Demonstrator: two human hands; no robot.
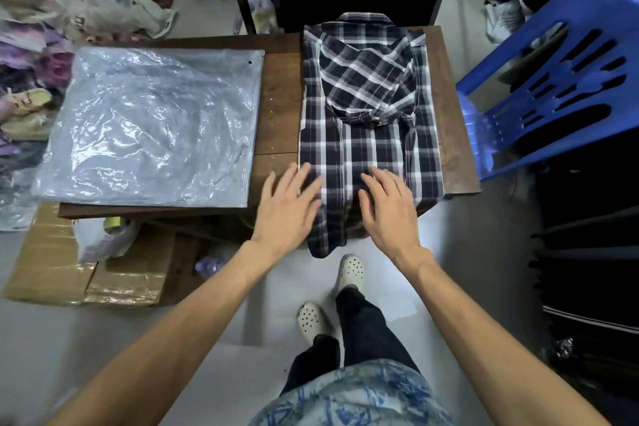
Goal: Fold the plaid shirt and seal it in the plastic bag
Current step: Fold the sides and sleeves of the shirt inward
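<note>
Wooden table bare in strip between plastic bag at left and plaid shirt at right; shirt hem hangs over near edge; blue chair close on right; left hand and right hand flat, fingers spread, at shirt's lower part.

Cramped clothing stockroom or packing corner — bagged garments heaped on the floor, dark folded stacks shelved, cardboard boxes under a wooden tabletop.
</note>
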